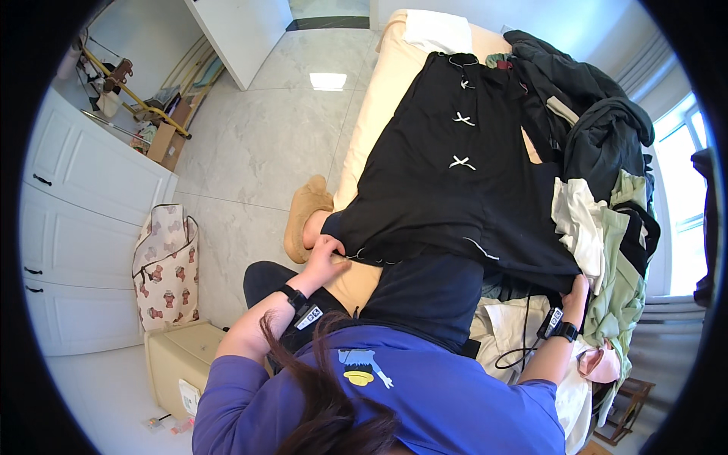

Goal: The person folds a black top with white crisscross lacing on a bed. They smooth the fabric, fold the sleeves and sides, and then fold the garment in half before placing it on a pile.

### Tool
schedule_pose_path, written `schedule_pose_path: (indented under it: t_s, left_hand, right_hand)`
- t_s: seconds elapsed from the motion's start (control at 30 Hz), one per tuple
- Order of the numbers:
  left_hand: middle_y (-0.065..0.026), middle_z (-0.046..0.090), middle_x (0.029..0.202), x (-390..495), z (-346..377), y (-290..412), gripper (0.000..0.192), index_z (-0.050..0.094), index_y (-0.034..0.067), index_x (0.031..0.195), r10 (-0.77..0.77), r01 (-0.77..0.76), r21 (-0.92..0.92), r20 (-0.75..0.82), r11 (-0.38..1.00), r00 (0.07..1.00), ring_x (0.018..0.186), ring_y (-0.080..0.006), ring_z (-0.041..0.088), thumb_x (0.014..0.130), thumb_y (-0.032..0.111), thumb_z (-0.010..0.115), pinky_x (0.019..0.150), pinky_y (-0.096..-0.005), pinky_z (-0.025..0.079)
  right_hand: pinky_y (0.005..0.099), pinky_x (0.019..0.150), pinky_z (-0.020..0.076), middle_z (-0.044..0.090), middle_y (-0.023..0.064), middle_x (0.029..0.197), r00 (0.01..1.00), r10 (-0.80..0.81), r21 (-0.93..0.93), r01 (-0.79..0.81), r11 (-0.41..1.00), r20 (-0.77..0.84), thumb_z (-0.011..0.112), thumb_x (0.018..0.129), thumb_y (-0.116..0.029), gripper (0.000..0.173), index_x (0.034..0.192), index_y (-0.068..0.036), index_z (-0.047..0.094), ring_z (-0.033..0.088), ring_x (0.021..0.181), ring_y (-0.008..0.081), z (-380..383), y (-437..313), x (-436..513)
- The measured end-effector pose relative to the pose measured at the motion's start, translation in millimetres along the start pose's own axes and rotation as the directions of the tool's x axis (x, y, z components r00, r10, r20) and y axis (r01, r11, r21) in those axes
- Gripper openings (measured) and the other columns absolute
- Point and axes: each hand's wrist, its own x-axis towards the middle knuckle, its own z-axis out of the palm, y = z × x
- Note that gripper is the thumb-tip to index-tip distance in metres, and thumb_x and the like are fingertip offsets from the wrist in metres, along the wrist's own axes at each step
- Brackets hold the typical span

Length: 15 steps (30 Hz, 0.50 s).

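A black garment (432,187) with several small white bows down its middle lies spread out on the bed (364,145). White trim shows along its near edge. My left hand (327,259) pinches the garment's near left corner, beside the bed's edge. At the near right corner my right hand (575,290) grips the black fabric, its fingers partly hidden by the cloth. The far end of the garment lies close to a white pillow (438,31). Part of the near edge rests over my dark trousers (426,296).
Dark clothes (608,136), a white garment (580,222) and light green clothes (614,273) are heaped along the bed's right side. A black cable (526,330) runs near my right forearm. On the left stand a patterned bag (170,273) and a beige cabinet (187,347).
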Motion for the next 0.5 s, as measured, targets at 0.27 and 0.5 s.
schedule_pose_path:
  t_s: [0.27, 0.5]
  left_hand:
    - [-0.0112, 0.048, 0.089, 5, 24, 6, 0.023, 0.056, 0.005, 0.077, 0.039, -0.025, 0.111, -0.129, 0.994, 0.991, 0.084, -0.0286, 0.052, 0.063, 0.002, 0.074, 0.074, -0.0352, 0.045]
    - [-0.0023, 0.056, 0.093, -6, -21, -2, 0.016, 0.051, 0.007, 0.094, -0.363, 0.335, -0.689, 0.111, 0.643, 0.925, 0.085, -0.012, 0.057, 0.082, -0.001, 0.058, 0.066, -0.0265, 0.052]
  right_hand:
    - [0.0373, 0.062, 0.0485, 0.064, 0.0022, 0.093, 1.0, -0.004, 0.029, 0.004, 1.0, 0.001, 0.054, 0.085, -0.027, 0.023, 0.105, -0.019, 0.059, 0.061, 0.077, 0.0195, 4, 0, -3]
    - [0.0326, 0.052, 0.053, 0.065, 0.0038, 0.082, 0.993, -0.071, 0.075, 0.065, 0.995, 0.093, 0.055, 0.085, -0.017, 0.014, 0.098, -0.014, 0.06, 0.064, 0.065, 0.0198, 6, -4, -11]
